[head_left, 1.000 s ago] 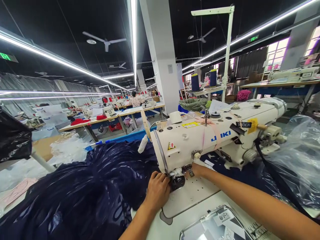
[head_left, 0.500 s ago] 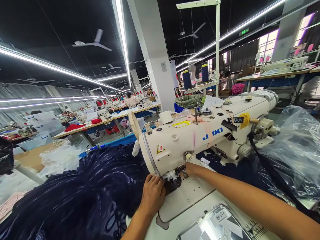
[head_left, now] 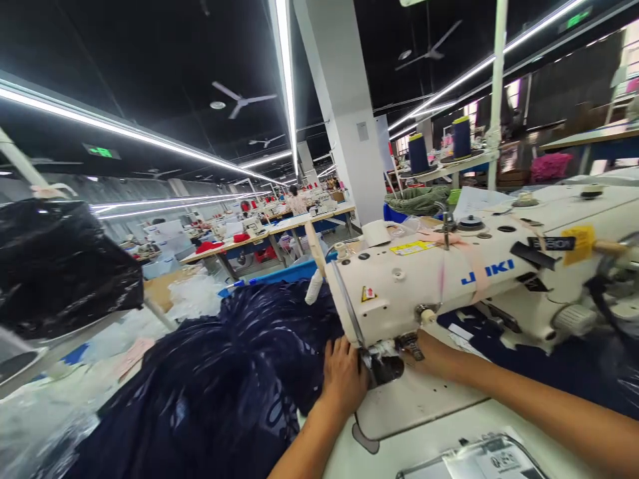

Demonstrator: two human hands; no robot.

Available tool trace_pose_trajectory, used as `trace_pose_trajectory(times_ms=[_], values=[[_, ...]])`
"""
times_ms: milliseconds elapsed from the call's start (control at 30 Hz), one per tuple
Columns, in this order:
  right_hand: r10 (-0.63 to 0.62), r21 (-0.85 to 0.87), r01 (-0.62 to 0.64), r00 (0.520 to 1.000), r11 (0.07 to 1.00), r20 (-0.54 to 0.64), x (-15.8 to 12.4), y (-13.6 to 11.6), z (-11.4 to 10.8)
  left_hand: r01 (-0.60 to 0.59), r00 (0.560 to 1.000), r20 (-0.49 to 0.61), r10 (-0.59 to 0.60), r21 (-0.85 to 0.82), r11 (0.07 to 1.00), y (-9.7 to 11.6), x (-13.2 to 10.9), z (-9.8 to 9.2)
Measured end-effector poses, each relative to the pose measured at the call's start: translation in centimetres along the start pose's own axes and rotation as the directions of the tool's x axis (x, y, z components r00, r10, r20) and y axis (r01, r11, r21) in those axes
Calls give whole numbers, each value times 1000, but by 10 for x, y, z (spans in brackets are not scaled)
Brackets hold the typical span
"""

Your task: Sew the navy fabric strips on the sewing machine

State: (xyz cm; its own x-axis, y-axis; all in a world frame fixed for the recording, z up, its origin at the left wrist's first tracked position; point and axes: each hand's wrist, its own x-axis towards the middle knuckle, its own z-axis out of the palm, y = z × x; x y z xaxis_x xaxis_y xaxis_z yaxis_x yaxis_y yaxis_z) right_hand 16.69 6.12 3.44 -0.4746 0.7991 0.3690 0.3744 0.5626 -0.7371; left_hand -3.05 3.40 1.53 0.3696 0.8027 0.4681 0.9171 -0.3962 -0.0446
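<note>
View has swung left since half a second ago: sewing machine (head_left: 449, 279) now sits further right, its handwheel end cut off by the frame edge, and the black plastic bag (head_left: 60, 266) fills the left side. Both hands hold their place at the needle end.

Hidden or unclear:
- Right hand (head_left: 430, 352) is mostly behind the machine head (only wrist and part of the palm show). Can't tell its grip.
- Left hand (head_left: 344, 374) fingertips run under the face plate, so the needle itself is not visible.
- Presser foot (head_left: 385, 367) is a dark blur, no detail.
- Plastic sleeve (head_left: 489, 459) on the bench (head_left: 424, 426) is cut off at the bottom edge.

Navy fabric (head_left: 224, 386): bunched heap left of the machine, on the bench, reaching right up to the foot. Left hand lies on its right edge, grip wide, fingers stretched flat on the cloth, nothing clasped that I can see. Right hand is on the other side of the foot, just beside it, the foot between the two hands.

Long axis: the heap runs from bottom left up and right toward the foot. Machine arm runs left to right, needle end toward the hands.
</note>
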Motion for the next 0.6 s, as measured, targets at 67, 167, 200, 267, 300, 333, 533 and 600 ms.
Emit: trace_pose_trajectory(times_ms=[67, 167, 200, 267, 300, 333, 533, 600], values=[[-182, -245, 207, 976, 947, 124, -12, 8, -1, 31, 999, 25, -31, 15, 999, 4, -2, 0], [-286, -487, 343, 939, 804, 190, -26, 16, -1, 44, 998, 51, -46, 28, 999, 11, -6, -10], [-304, -528, 351, 936, 774, 177, -30, 16, 0, 39, 998, 54, -40, 23, 999, 13, -8, -18], [-333, -561, 365, 929, 743, 163, -37, 12, 4, 19, 999, 38, -19, 7, 1000, 10, -13, -41], [-342, -560, 377, 924, 738, 171, -41, 8, 6, 8, 1000, 16, -8, 5, 1000, 5, -17, -54], [-344, -548, 388, 920, 741, 186, -45, 2, 9, 1, 1000, -21, 0, 18, 1000, -3, -21, -68], [-299, -301, 378, 913, 876, 278, -52, -45, 34, -101, 984, -101, 144, 343, 934, -63, -47, -108], [-266, -215, 332, 921, 919, 284, -46, -57, 46, -215, 970, -21, 244, 404, 889, -70, -53, -103]])
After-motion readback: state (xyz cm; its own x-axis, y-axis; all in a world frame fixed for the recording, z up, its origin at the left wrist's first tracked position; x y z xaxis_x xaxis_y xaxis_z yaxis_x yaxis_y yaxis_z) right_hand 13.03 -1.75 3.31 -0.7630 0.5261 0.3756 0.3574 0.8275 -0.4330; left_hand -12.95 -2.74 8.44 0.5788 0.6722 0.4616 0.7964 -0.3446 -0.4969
